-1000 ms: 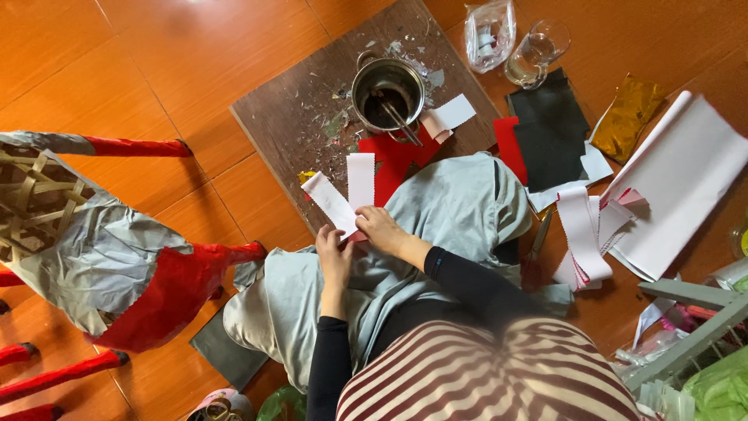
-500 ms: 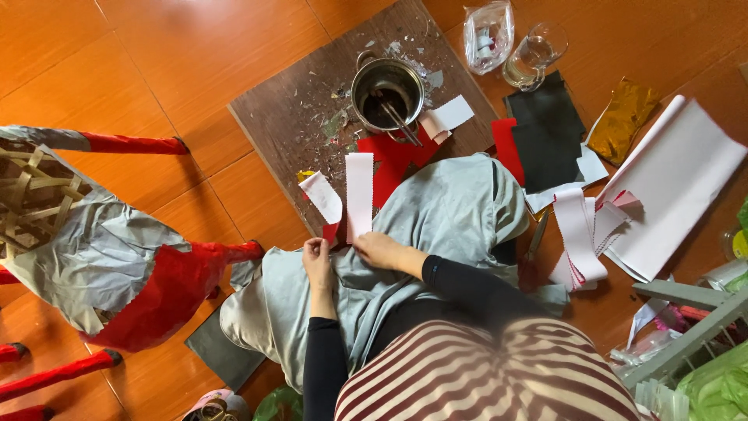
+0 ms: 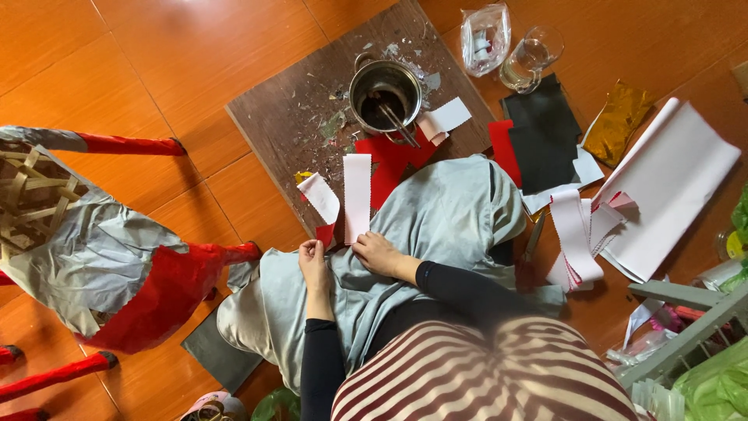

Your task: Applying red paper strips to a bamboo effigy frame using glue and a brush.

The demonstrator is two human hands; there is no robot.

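Observation:
I sit on the floor with a grey cloth point(image 3: 452, 218) over my lap. My left hand point(image 3: 314, 263) pinches the lower tip of a small red paper scrap point(image 3: 326, 232) beside a curled white paper strip point(image 3: 319, 196). My right hand point(image 3: 377, 253) rests on the cloth with loosely curled fingers. Its fingertips touch the lower end of a straight white paper strip point(image 3: 358, 195) that lies flat. Red paper pieces point(image 3: 393, 160) lie under and beside the strips, on a stained brown board point(image 3: 296, 125).
A metal pot point(image 3: 385, 95) with sticks stands on the board. Black sheets point(image 3: 541, 132), white paper point(image 3: 670, 187), folded strips point(image 3: 576, 234), a glass point(image 3: 530, 58) and a plastic bag point(image 3: 485, 35) lie to the right. A paper-covered frame with red legs point(image 3: 93, 249) stands on the left.
The white strips that my hands held up a second ago now lie flat. Both hands have drawn back toward my lap, staying at the strips' lower ends.

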